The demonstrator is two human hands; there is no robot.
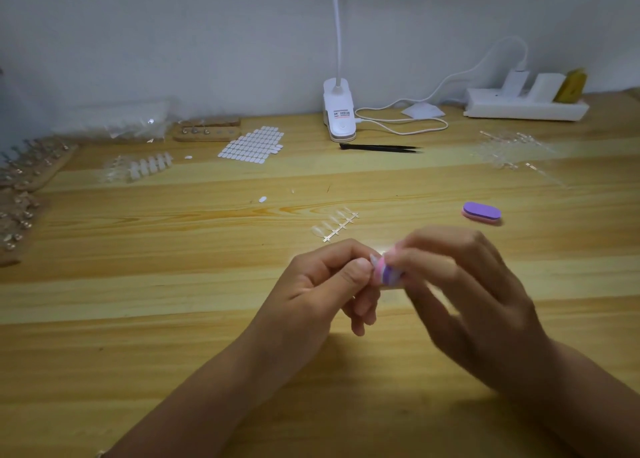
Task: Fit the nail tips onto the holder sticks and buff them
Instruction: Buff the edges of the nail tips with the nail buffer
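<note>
Pinches a clear nail tip (pixel 373 260) in the left hand (pixel 332 284), thumb and forefinger curled round it, above the bench (pixel 173 301). Grips a pink-and-purple buffer block (pixel 388 273) in the right hand (pixel 460 294), block touching the nail tip; right hand blurred.

Just behind the hands, flat on the bench: a strip of clear tips (pixel 334 224). To the right, well apart: a second buffer (pixel 482 212), purple face up.

Near the far edge: black tweezers (pixel 381 147), just in front of a white clamp lamp (pixel 339 114); a power strip (pixel 526 105) at far right; a sheet of adhesive tabs (pixel 252 144) left of the lamp.

At the left edge: rows of holder sticks (pixel 31 166) on brown bases.
</note>
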